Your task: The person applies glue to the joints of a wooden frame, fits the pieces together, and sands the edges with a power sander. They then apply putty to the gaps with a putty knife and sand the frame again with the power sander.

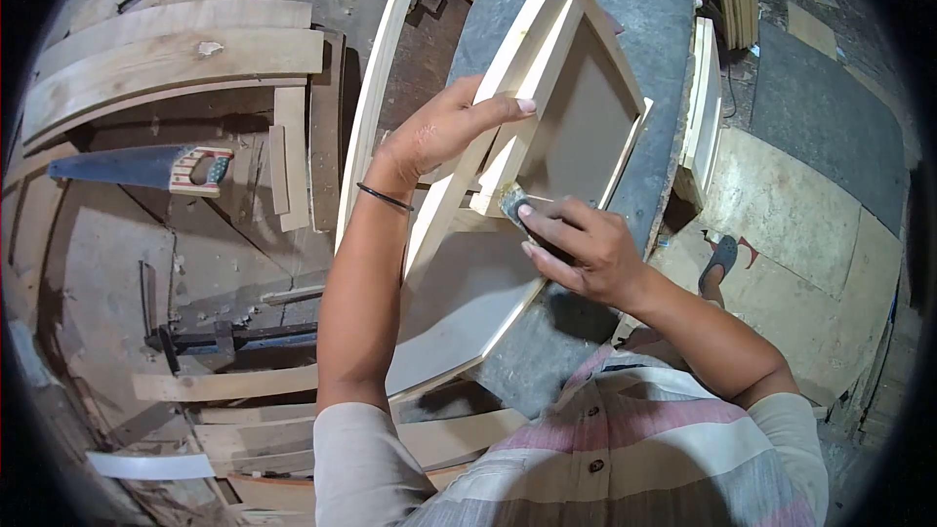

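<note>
Frame (523, 141) lies under left thumb (505, 111), beside small object (512, 200) in right fingers (558, 228).

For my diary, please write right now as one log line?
left hand: gripping wooden frame | right hand: holding small grey object against wood | handsaw: lying aside

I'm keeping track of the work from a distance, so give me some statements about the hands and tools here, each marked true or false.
1. The left hand grips the pale wooden frame. True.
2. The black wristband is on the right wrist. False: the black wristband is on the left one.
3. The right hand holds a small grey object at the wood. True.
4. The blue-bladed handsaw lies under the frame. False: the blue-bladed handsaw lies apart from it, at far left.
</note>
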Available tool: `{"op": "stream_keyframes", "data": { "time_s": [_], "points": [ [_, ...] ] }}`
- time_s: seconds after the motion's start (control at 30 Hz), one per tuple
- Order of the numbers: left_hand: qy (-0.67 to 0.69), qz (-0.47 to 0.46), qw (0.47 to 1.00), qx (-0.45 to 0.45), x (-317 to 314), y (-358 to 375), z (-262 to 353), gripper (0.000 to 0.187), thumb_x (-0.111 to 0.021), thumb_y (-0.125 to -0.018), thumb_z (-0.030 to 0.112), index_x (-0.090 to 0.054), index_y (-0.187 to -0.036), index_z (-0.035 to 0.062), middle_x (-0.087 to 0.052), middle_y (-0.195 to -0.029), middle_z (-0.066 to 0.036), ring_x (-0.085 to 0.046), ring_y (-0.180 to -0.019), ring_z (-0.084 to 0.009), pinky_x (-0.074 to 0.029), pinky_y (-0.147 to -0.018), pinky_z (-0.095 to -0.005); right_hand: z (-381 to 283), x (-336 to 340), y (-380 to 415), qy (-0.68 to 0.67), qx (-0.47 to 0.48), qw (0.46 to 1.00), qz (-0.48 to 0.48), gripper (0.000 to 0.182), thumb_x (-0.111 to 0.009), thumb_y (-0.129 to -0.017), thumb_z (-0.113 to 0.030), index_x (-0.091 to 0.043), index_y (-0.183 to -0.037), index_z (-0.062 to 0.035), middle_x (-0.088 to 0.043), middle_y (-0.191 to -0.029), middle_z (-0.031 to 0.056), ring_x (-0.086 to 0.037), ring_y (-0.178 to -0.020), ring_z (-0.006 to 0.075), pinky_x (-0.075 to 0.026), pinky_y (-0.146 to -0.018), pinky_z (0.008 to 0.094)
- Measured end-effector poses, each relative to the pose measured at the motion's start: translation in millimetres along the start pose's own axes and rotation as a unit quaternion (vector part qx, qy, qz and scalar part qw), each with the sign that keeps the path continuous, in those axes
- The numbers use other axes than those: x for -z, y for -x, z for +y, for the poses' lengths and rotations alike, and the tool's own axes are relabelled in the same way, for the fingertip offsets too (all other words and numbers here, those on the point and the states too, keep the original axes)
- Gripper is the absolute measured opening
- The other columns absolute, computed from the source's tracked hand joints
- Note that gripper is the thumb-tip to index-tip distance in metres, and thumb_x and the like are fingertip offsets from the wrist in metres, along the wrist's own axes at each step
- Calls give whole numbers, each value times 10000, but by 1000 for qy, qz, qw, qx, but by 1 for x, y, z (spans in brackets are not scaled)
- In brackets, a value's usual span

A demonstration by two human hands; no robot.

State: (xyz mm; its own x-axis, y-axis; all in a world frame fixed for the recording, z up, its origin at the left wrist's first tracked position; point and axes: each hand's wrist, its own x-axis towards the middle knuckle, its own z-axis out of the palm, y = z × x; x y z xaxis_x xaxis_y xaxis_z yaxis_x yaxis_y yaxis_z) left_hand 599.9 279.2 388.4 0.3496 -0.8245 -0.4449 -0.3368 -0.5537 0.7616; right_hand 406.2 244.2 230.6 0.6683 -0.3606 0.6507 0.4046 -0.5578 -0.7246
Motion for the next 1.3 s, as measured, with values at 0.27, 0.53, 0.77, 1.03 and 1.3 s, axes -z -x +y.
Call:
{"op": "stream_keyframes", "data": {
  "time_s": [0.27, 0.53, 0.77, 1.03, 1.3],
  "points": [
    [4, -5, 1000, 2, -1, 1, 4, 368, -712, -938, 316, -688, -1134, 6, -661, -984, 1, -594, -933, -84, -482, -821, -256, -20, 24, -14, -30, -47, 998, 22, 430, -788, -795, -142, -700, -1208, -58, -634, -879, 106, -644, -677, 253, -524, -587, 348],
    [-13, 7, 1000, 1, 1, -1, 1, 422, -693, -939, 321, -672, -1193, -16, -687, -1051, -39, -610, -975, -114, -483, -873, -267, -3, 19, 62, -73, -78, 987, -116, 389, -763, -814, -227, -691, -1164, -74, -592, -863, 111, -645, -700, 309, -529, -629, 406],
    [-2, 4, 1000, -3, 0, -1, 1, 434, -702, -935, 323, -665, -1191, -26, -677, -1043, -40, -603, -982, -116, -478, -871, -264, 39, -5, 124, -75, -279, 956, -58, 434, -729, -871, -204, -628, -1278, -88, -665, -1069, 180, -669, -949, 376, -539, -817, 414],
    [-10, 14, 1000, -6, -1, -2, -2, 470, -690, -927, 344, -660, -1197, -39, -670, -1059, -50, -591, -1000, -121, -470, -890, -269, 52, -9, 144, -54, -292, 951, -84, 423, -734, -876, -237, -627, -1256, -85, -664, -1071, 179, -666, -946, 380, -538, -819, 431],
    [-5, 36, 999, 1, -7, 2, 4, 489, -703, -913, 347, -654, -1204, -44, -669, -1063, -62, -604, -1005, -133, -477, -892, -274, 52, -8, 146, -75, -364, 925, -75, 418, -759, -872, -233, -645, -1237, -64, -676, -1053, 172, -674, -943, 359, -547, -790, 397]
  ]
}}
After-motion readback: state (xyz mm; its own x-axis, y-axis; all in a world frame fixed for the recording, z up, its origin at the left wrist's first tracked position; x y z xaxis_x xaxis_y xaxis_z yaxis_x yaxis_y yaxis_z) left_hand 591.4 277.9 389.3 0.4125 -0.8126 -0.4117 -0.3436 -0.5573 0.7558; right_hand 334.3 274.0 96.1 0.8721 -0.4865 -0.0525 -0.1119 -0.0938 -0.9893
